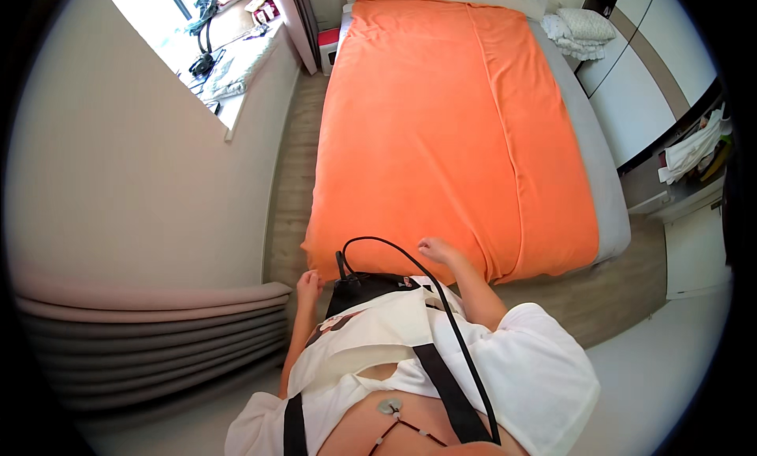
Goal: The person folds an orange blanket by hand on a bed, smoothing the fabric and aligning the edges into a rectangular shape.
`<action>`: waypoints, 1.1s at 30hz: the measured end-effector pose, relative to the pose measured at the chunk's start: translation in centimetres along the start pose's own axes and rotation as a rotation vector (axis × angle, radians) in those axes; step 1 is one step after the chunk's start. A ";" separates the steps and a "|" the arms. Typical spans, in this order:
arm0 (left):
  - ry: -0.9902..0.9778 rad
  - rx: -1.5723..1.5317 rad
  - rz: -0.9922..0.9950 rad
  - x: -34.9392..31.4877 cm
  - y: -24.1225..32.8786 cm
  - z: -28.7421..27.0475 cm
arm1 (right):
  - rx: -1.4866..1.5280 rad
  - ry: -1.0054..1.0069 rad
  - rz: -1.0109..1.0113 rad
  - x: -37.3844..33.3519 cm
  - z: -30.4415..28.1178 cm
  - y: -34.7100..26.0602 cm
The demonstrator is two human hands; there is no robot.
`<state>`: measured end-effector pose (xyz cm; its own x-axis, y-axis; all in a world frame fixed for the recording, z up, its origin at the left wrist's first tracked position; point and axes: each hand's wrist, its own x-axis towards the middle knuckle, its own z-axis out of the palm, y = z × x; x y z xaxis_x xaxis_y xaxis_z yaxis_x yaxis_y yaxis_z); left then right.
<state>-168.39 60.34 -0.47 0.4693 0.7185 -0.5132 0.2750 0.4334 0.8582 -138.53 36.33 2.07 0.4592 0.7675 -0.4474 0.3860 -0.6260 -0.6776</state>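
Observation:
An orange blanket [410,125] covers most of the bed, with a long raised fold down its right side and small wrinkles near the foot. My left hand [310,285] is closed beside the blanket's near left corner; whether fabric is between its fingers is hidden. Over the near edge of the blanket is my right hand [435,249], its fingers curled in loosely and no object showing in them. A black cable [430,279] arches up from my body between the two hands.
A grey mattress side [605,188] shows along the right. White pillows [582,30] lie at the far right by a white wardrobe [631,101]. Pink and grey curtains [158,330] hang on the near left. A windowsill [244,70] with clutter is at the far left.

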 end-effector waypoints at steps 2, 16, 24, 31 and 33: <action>0.009 -0.007 0.027 1.6 0.0 0.8 | -0.020 0.026 0.004 0.4 -0.5 1.1; -0.025 0.117 -0.028 2.1 1.4 1.8 | 0.064 0.155 0.163 -2.2 -0.5 4.5; -0.085 0.091 -0.036 -1.6 1.4 1.1 | -0.078 0.088 0.206 -8.2 0.8 1.5; -0.170 0.155 -0.157 -5.5 -2.9 2.3 | 0.047 0.256 0.260 -17.4 3.2 2.0; -0.221 0.132 -0.172 -5.9 -4.7 3.3 | 0.030 0.298 0.267 -20.7 3.9 3.3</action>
<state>-169.66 52.28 -1.48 0.5736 0.4989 -0.6497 0.4660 0.4535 0.7597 -149.91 18.94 6.82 0.7536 0.5022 -0.4241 0.2007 -0.7902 -0.5791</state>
